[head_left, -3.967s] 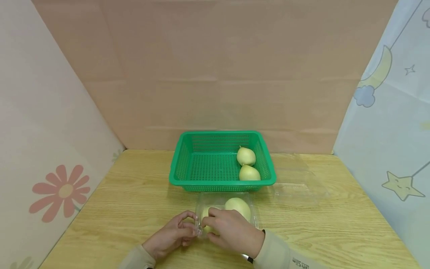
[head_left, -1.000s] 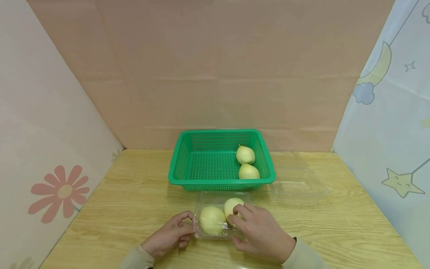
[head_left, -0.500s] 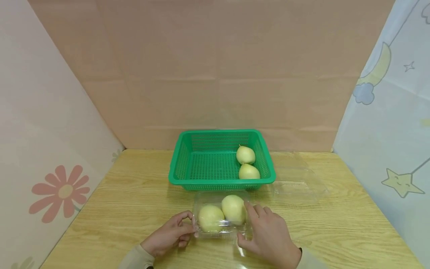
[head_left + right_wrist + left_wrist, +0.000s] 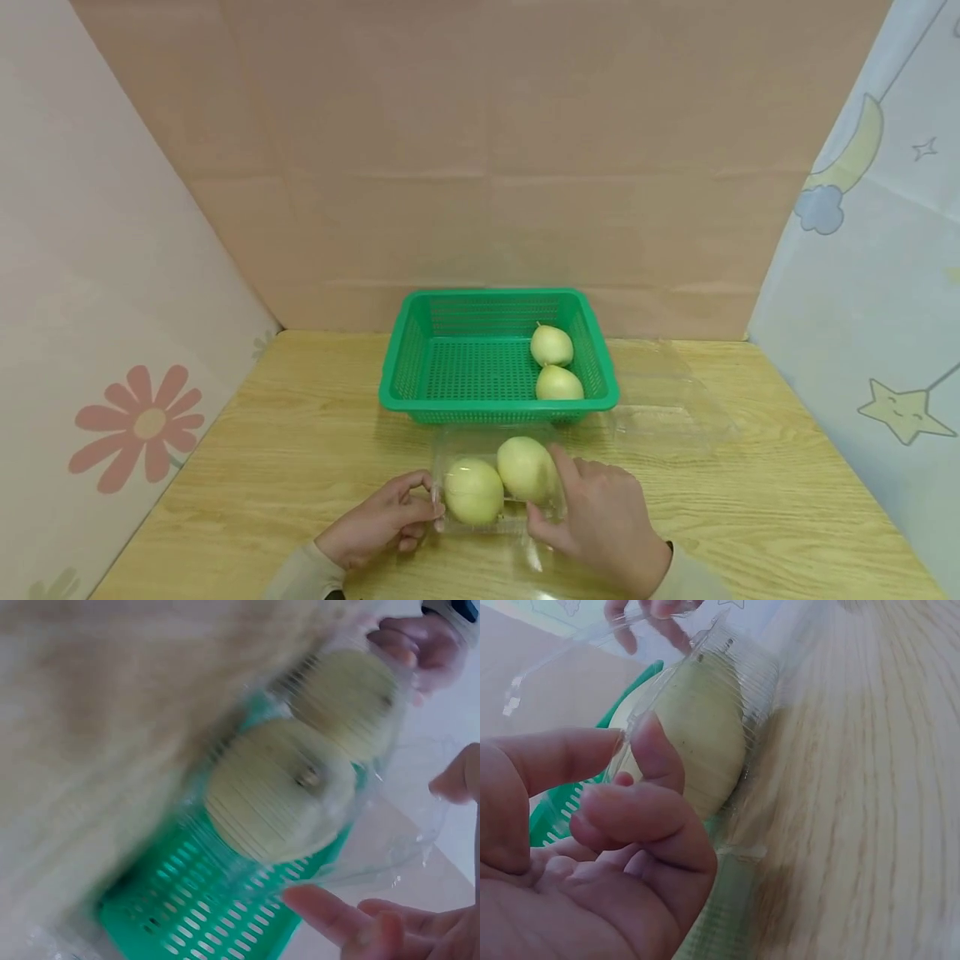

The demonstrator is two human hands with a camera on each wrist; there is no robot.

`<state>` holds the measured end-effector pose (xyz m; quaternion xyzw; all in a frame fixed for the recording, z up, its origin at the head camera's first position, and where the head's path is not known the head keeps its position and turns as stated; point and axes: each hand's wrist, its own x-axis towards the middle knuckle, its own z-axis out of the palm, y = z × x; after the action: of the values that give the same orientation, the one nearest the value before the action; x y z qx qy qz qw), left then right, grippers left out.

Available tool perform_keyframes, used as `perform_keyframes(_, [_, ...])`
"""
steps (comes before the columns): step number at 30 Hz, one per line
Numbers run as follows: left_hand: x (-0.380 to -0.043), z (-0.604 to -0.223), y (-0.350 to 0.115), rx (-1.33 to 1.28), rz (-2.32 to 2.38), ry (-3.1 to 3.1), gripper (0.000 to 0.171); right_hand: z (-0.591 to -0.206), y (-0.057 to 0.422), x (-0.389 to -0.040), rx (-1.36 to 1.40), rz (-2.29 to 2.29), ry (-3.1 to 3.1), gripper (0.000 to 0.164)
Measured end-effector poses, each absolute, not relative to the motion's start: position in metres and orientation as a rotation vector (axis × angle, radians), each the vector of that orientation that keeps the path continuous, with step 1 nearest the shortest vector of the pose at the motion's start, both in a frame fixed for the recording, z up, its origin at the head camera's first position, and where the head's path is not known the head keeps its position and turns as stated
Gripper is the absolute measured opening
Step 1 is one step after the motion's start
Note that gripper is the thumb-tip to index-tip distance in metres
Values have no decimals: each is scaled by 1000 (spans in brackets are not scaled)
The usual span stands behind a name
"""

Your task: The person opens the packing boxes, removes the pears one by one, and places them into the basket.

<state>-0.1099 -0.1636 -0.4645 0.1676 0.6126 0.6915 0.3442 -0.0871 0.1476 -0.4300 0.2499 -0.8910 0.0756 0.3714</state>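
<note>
Two pale yellow-green pears, a left pear [image 4: 474,492] and a right pear [image 4: 525,468], sit side by side in a clear plastic clamshell box [image 4: 457,443] in front of the basket. My left hand [image 4: 382,521] pinches the box's left edge between thumb and a finger; the left wrist view shows this pinch close up. At the right side, my right hand [image 4: 603,517] spans the edge of the box's raised clear lid [image 4: 401,862] with thumb and index finger. The ribbed box wall covers both pears in the right wrist view.
A green plastic basket [image 4: 390,392] stands just behind the box, with two more pears, a rear one [image 4: 551,346] and a front one [image 4: 559,383], at its right end. Another clear plastic container [image 4: 660,400] lies right of the basket on the wooden table [image 4: 300,417].
My right hand has moved from over the left pear, across the right pear, to the box's right side, uncovering both pears. My left hand keeps its place at the left edge.
</note>
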Motion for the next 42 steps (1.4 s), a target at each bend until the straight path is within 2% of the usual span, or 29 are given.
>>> perform_keyframes(5, [-110,-465,-165,425,1802,1610,7,-421,150,-92,604,200,-2272,62])
perform_keyframes(9, [-111,-466,-166,398,1795,1613,7,-414,154,-93,465,279,-2389,64])
perform_keyframes(15, [-112,-466,-167,416,1764,1641,7,-405,158,-92,244,540,-2673,42])
perform_keyframes(20, [-113,-466,-168,415,1757,1651,5,-404,153,-97,436,600,-2775,29])
perform_keyframes(24, [-113,-465,-167,395,1746,1677,8,-408,147,-103,590,519,-2782,45])
perform_keyframes(29, [-115,-464,-164,350,1736,1734,20,-413,142,-110,642,407,-2805,61])
perform_keyframes(42, [-125,-464,-157,285,1741,1865,22,-421,133,-122,659,372,-2879,69])
